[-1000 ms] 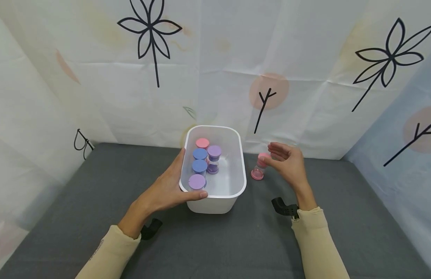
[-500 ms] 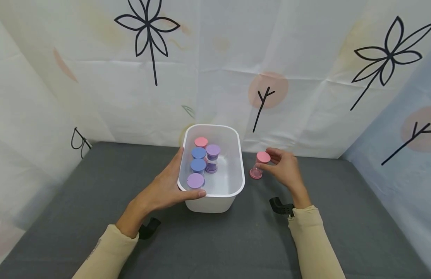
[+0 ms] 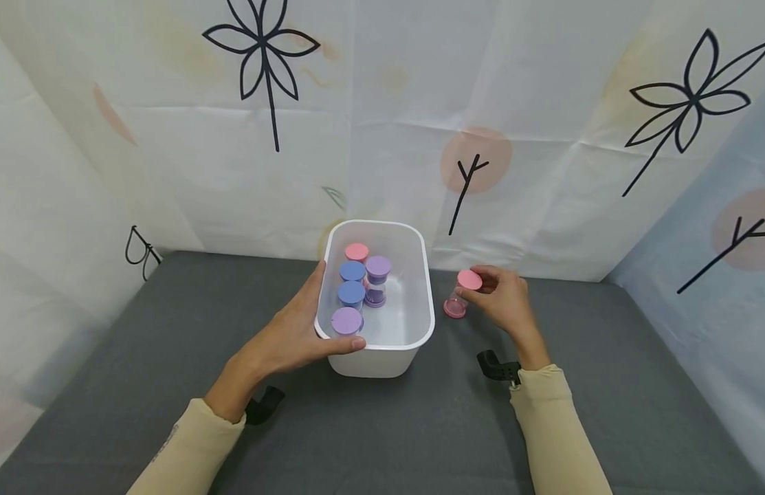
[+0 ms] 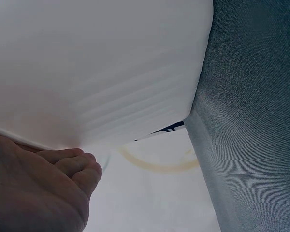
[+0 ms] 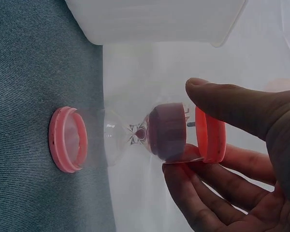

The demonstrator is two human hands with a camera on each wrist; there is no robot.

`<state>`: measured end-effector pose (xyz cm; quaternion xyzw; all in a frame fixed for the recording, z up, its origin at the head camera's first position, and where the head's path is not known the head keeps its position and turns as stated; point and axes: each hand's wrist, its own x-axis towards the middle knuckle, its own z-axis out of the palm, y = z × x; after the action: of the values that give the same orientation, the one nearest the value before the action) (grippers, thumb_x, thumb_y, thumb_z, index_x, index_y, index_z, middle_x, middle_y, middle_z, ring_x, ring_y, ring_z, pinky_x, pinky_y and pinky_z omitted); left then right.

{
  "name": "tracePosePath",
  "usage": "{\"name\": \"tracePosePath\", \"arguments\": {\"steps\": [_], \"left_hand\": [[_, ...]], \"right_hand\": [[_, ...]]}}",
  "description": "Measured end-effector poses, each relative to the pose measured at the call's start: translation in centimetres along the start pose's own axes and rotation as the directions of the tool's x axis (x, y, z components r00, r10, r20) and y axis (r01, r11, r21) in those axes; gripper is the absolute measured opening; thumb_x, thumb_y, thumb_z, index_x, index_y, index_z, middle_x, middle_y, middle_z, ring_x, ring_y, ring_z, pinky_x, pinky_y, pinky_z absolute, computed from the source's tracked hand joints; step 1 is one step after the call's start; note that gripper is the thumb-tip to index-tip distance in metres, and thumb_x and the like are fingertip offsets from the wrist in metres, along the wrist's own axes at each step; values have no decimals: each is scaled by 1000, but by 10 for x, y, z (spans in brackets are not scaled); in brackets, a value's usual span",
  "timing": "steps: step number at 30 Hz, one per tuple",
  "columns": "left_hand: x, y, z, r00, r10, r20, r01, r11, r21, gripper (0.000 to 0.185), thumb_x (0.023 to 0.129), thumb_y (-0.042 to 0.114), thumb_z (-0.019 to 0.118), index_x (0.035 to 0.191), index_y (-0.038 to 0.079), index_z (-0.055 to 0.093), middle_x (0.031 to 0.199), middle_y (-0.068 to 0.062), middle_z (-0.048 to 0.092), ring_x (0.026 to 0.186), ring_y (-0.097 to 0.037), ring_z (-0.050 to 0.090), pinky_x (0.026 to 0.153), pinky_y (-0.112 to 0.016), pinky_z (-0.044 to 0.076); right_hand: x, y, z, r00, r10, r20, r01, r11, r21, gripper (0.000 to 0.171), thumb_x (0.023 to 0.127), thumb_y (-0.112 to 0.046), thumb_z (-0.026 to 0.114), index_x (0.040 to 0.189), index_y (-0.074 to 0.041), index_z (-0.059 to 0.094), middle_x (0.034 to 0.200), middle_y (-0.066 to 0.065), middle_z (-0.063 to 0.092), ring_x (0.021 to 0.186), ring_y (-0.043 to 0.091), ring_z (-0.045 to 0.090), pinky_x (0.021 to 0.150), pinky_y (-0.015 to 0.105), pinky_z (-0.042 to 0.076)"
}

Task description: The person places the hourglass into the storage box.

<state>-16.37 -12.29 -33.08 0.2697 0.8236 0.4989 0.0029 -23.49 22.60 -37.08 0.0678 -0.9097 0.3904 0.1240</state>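
Note:
Right of the white plastic bin point(image 3: 372, 364), a pink-capped hourglass point(image 3: 469, 279) stands on the grey cloth. My right hand point(image 3: 507, 306) pinches its upper end between thumb and fingers. Close up in the right wrist view, dark sand fills the upper bulb of the hourglass point(image 5: 166, 130), while the lower bulb is clear. My left hand point(image 3: 289, 337) holds the bin at its near left corner, thumb over the front rim and fingers along the outer side. Inside stand several more hourglasses: one pink point(image 3: 357, 251), two blue point(image 3: 351, 294) and two purple point(image 3: 346, 321).
Dark grey cloth point(image 3: 382, 440) covers the table. A white patterned curtain point(image 3: 388, 172) rises close behind the bin and the hourglass, with further curtain on both sides. The inside right part of the bin shows bare floor point(image 3: 407, 320).
My right hand has come down and closed its thumb and fingers round the upper end of the pink hourglass. My left hand keeps its hold on the bin.

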Motion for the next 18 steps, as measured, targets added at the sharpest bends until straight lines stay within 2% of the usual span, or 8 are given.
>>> {"name": "tracePosePath", "arguments": {"steps": [5, 9, 11, 14, 16, 18], "left_hand": [[0, 0, 0, 1000, 5, -3, -5, 1000, -6, 115, 78, 28, 89, 162, 27, 10, 152, 0, 34, 131, -34, 48, 103, -56, 43], [0, -1, 1, 1000, 9, -3, -9, 1000, -9, 115, 78, 28, 89, 161, 27, 11, 152, 1, 35, 131, -33, 49, 104, -55, 43], [1, -2, 1, 1000, 7, -4, -7, 1000, -7, 115, 78, 29, 89, 161, 26, 11, 151, 1, 35, 130, -33, 49, 103, -55, 43], [1, -2, 1, 1000, 3, -4, -3, 1000, -2, 114, 78, 29, 89, 161, 26, 11, 151, 1, 35, 130, -33, 49, 103, -55, 44], [1, -2, 1, 1000, 4, -5, -4, 1000, -2, 114, 78, 29, 90, 161, 26, 11, 151, 1, 35, 131, -33, 49, 104, -54, 43], [1, -2, 1, 1000, 4, -5, -4, 1000, -1, 115, 78, 29, 89, 161, 26, 11, 152, 1, 35, 132, -32, 48, 104, -54, 43]], "right_hand": [[-1, -1, -4, 1000, 16, 7, -15, 999, -28, 54, 84, -19, 85, 129, 5, 66, 116, 21, 71, 99, 33, 72, 81, 44, 57], [-2, -5, -11, 999, 31, 8, -31, 999, -10, 55, 85, -19, 84, 131, 5, 65, 118, 22, 70, 101, 34, 72, 81, 43, 57], [-3, -9, -15, 1000, 29, 3, -29, 1000, 10, 54, 85, -19, 83, 130, 5, 65, 118, 22, 69, 102, 35, 71, 81, 39, 57], [-6, -16, -22, 1000, 13, -7, -13, 998, 54, 51, 86, -17, 83, 127, 6, 66, 115, 23, 69, 103, 34, 69, 81, 24, 54], [-7, -20, -26, 1000, 8, -21, -6, 995, 103, 50, 86, -16, 83, 127, 6, 67, 115, 23, 69, 103, 31, 68, 80, 16, 51], [-9, -24, -30, 999, 4, -40, 3, 985, 171, 49, 85, -14, 83, 127, 6, 67, 115, 22, 69, 101, 25, 68, 78, 13, 50]]}}
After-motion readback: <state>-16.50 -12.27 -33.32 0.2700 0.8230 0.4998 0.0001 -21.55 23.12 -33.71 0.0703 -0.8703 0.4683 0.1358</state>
